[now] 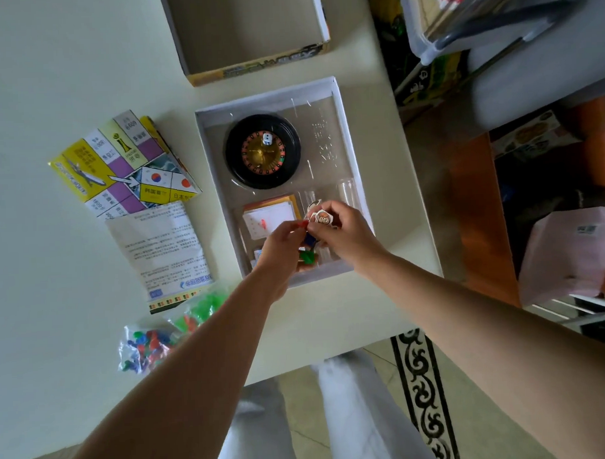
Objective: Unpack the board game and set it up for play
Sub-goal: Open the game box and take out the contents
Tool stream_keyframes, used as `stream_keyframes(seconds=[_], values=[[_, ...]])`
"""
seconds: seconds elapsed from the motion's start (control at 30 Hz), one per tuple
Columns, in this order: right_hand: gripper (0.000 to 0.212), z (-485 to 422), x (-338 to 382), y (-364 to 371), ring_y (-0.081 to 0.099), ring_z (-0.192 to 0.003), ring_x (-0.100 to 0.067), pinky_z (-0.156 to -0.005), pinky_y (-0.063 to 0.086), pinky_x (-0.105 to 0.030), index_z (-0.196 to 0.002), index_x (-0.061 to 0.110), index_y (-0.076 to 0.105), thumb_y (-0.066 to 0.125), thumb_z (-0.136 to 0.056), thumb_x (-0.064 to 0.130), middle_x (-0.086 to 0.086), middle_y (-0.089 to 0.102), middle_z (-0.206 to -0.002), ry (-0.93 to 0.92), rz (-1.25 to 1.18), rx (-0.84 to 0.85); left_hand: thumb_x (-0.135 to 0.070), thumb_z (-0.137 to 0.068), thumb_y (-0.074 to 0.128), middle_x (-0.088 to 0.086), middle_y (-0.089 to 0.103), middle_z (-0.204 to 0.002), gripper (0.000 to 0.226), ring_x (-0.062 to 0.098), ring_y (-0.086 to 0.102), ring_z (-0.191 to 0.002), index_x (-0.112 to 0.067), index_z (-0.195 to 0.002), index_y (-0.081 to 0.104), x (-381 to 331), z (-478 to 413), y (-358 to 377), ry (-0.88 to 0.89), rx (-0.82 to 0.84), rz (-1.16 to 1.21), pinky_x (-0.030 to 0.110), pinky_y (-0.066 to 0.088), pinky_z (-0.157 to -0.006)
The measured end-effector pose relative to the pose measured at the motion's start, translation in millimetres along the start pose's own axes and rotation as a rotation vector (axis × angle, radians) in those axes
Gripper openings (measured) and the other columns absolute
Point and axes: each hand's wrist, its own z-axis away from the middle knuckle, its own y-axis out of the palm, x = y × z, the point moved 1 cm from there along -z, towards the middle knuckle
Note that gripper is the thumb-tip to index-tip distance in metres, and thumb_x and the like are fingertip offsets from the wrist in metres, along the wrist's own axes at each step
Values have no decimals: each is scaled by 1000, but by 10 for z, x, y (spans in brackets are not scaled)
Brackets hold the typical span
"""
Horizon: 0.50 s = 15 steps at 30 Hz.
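As both hands work over the near corner of the open box tray [265, 98], the game looks only part unpacked. The left hand [281, 242] pinches a tiny red piece [302, 223] between thumb and fingertip, and the right hand [349, 233] is curled round a couple of printed card figures [320, 217].

From where I stand, the worry is those small bits. A loose pinch could drop the red piece into the wells of the clear insert [325, 139], or off the nearby edge of the bench [49, 83]. If it is a stand, as I guess, forcing a thin figure into it could crease the card.

The folded board [120, 163] lies unopened left of the tray, the rule sheet [164, 244] just beside it, and two bags of pieces [147, 344] lie nearer the person.

The roulette wheel [262, 151] is round, glossy black plastic with a gold centre, and a white die [267, 138] rests in it. The insert is thin, shiny and moulded. The cards [269, 215] are flat, matte and stacked, the sheet is creased paper, and the bags are crinkly film.
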Motion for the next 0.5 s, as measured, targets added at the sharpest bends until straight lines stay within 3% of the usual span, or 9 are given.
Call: stream_keyframes(seconds=[0.1,0.23,0.37,0.5], values=[[17,90,103,347,64,-82,-26,-73,57,-43,-102,7,60,65,-85,6,-8,65,-89,26,-19,-27,-13,-100,42,11,64,-83,20,15,58,-51,-15,-98,62,46,110,-208,75,-127,5,21,48,-48],[16,224,239,861,65,-81,-29,-73,57,-44,-92,17,61,67,-77,18,-10,67,-88,5,-37,-52,-15,-95,49,10,65,-74,23,29,63,-61,-28,-83,64,166,254,-637,171,-267,-15,41,55,-63],[21,456,415,1579,65,-74,-20,-57,56,-32,-103,18,63,62,-88,3,-8,67,-94,-34,-50,9,-15,-93,49,7,65,-70,21,27,60,-54,-27,-83,63,394,484,-1328,237,-332,-39,24,42,-47],[24,746,496,2471,67,-76,-21,-68,60,-40,-108,13,67,61,-88,2,-8,68,-92,-34,-52,69,-16,-94,46,1,64,-67,21,26,58,-52,-24,-91,65,749,771,-2123,263,-403,33,25,40,-49]])
